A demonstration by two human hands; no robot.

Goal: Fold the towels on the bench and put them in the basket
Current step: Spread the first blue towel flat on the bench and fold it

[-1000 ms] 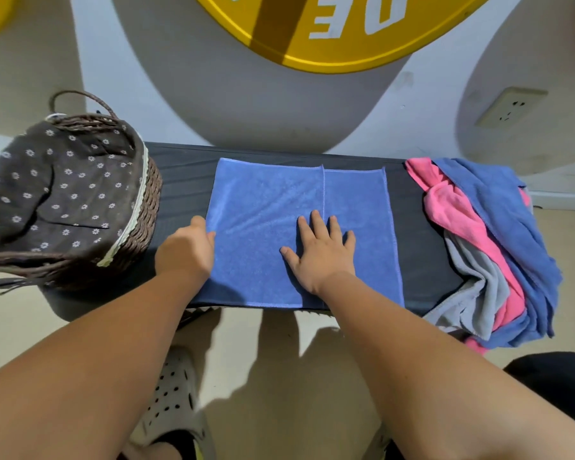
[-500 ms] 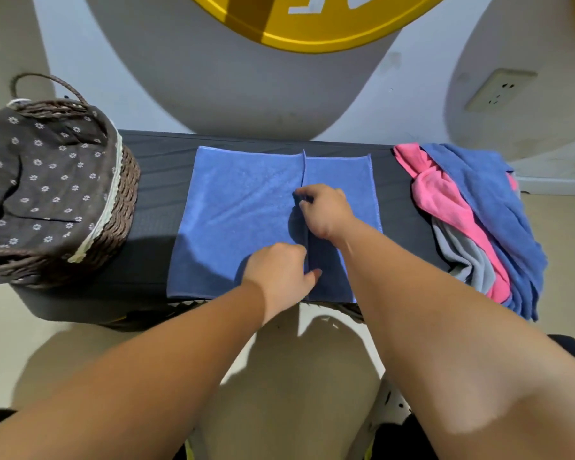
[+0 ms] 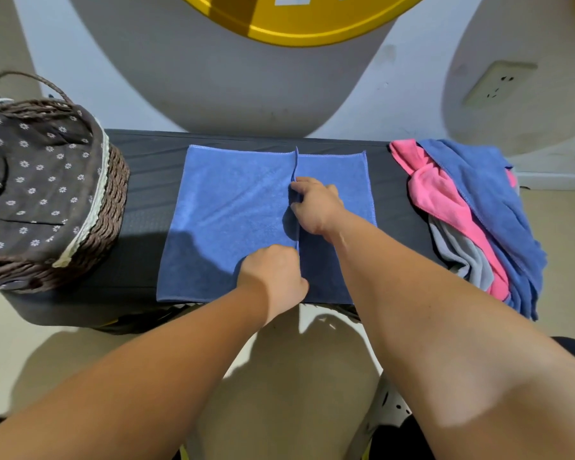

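Observation:
A blue towel point(image 3: 233, 214) lies flat across the middle of the black bench point(image 3: 150, 167), with its left part folded over so that an edge runs down the middle. My right hand point(image 3: 316, 207) pinches that folded edge at its far half. My left hand point(image 3: 273, 277) grips the same edge near the bench's front. A wicker basket point(image 3: 90, 227) with a brown flowered lining stands at the left end of the bench. A heap of unfolded towels point(image 3: 472, 220), pink, blue and grey, hangs over the right end.
A wall with a yellow round sign point(image 3: 299, 18) and a socket point(image 3: 498, 84) rises right behind the bench. Beige floor lies in front, with my shoes partly showing at the bottom edge.
A second ago my left hand was at the towel's left edge and my right hand lay flat on it. Both have come to the middle folded edge and taken hold of it.

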